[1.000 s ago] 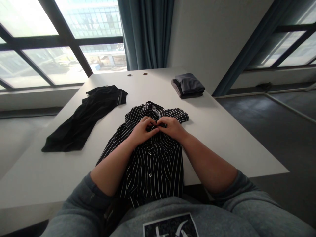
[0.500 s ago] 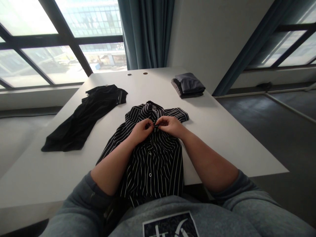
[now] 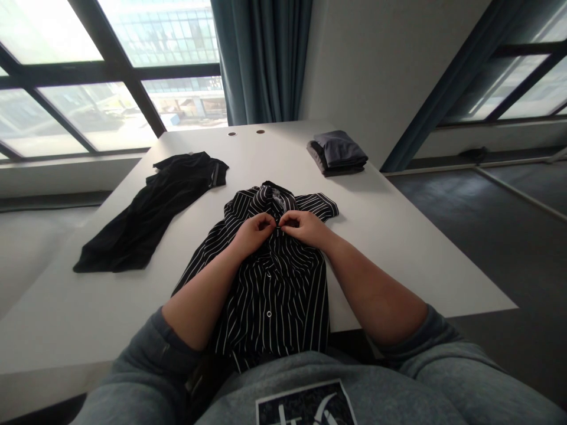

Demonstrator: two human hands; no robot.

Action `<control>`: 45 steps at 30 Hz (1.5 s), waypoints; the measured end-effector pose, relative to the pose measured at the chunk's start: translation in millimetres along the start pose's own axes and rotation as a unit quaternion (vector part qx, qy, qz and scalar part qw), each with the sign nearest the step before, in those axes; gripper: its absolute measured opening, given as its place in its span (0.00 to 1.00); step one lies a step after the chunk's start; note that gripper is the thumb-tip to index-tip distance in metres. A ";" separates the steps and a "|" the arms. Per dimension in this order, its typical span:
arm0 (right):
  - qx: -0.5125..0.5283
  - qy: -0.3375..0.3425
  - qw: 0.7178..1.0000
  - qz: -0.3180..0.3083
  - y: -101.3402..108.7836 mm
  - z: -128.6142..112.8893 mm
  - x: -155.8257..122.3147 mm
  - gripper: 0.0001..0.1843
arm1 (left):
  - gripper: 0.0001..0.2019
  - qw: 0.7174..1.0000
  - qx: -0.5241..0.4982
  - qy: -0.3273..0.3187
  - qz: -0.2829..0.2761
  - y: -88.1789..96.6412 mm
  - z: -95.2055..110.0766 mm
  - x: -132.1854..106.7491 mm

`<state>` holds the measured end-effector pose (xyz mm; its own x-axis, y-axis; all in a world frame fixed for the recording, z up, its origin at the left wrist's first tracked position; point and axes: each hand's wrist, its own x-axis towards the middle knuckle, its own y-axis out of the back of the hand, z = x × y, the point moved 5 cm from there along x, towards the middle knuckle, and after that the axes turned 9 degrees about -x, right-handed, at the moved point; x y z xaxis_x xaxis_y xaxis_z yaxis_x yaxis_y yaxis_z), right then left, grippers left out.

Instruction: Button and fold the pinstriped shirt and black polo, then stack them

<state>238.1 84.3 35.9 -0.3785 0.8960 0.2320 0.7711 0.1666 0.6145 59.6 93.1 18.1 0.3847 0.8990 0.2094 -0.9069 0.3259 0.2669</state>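
A black shirt with thin white stripes (image 3: 274,295) lies front up on the table, its collar toward the far side and its front closed with white buttons. My left hand (image 3: 254,233) and my right hand (image 3: 303,229) meet just below the collar. Their fingertips pinch the shirt's front placket from either side, around a small button (image 3: 279,227). The fingertips partly hide that button.
A plain black garment (image 3: 148,203) lies spread on the white table (image 3: 398,248) to the left. A folded dark grey stack (image 3: 336,152) sits at the far right. Several table edges drop away beyond the shirt, and two small round grommets (image 3: 245,133) mark the far edge.
My hands have parted slightly since the earliest frame. Their fingers no longer overlap and now pinch the placket from either side; the shirt has not shifted.
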 end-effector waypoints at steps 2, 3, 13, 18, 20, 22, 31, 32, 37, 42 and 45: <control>-0.020 0.016 1.000 -0.012 0.2 -2.1 -0.4 0.08 | 0.05 1.000 -0.010 0.010 0.003 0.2 -2.5 0.5; -0.022 0.022 0.999 -0.013 0.4 -2.9 -0.7 0.09 | 0.05 1.000 -0.016 0.018 0.006 0.3 -3.3 0.5; 0.011 -0.013 1.000 0.024 -2.1 5.4 -0.2 0.09 | 0.09 0.999 0.032 0.020 -0.008 -0.5 5.0 -2.9; 0.063 -0.053 0.996 0.024 -3.9 14.0 2.0 0.11 | 0.07 0.991 0.132 -0.005 0.005 1.6 14.4 -5.3; 0.073 -0.056 0.996 0.021 -4.0 14.5 2.1 0.11 | 0.06 0.988 0.157 -0.007 0.008 1.9 17.7 -5.4; 0.083 -0.062 0.994 0.022 -4.1 15.3 2.2 0.11 | 0.06 0.985 0.173 -0.004 0.007 1.8 19.3 -5.1; 0.050 -0.051 0.997 0.036 -5.3 10.0 1.8 0.09 | 0.06 0.969 0.239 -0.053 -0.017 -4.1 26.6 -5.4; 0.023 -0.034 0.998 0.041 -3.8 6.2 1.2 0.08 | 0.06 0.970 0.238 -0.048 -0.019 -4.2 26.4 -5.5; -0.061 0.015 0.997 0.054 2.8 -5.9 -1.4 0.06 | 0.04 0.983 0.185 -0.014 -0.005 -1.6 24.0 -6.1; -0.048 0.008 0.997 0.063 2.2 -5.9 -1.7 0.05 | 0.03 0.991 0.132 0.006 0.017 0.5 19.7 -6.2; -0.029 0.007 0.997 0.068 1.5 -6.4 -1.9 0.05 | 0.05 0.992 0.119 0.023 0.015 0.6 14.8 -5.2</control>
<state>236.7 80.2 41.1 -0.2796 0.9031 0.3260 0.7848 0.0194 0.6195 59.6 84.3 31.1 0.3453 0.9212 0.1792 -0.8491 0.2254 0.4778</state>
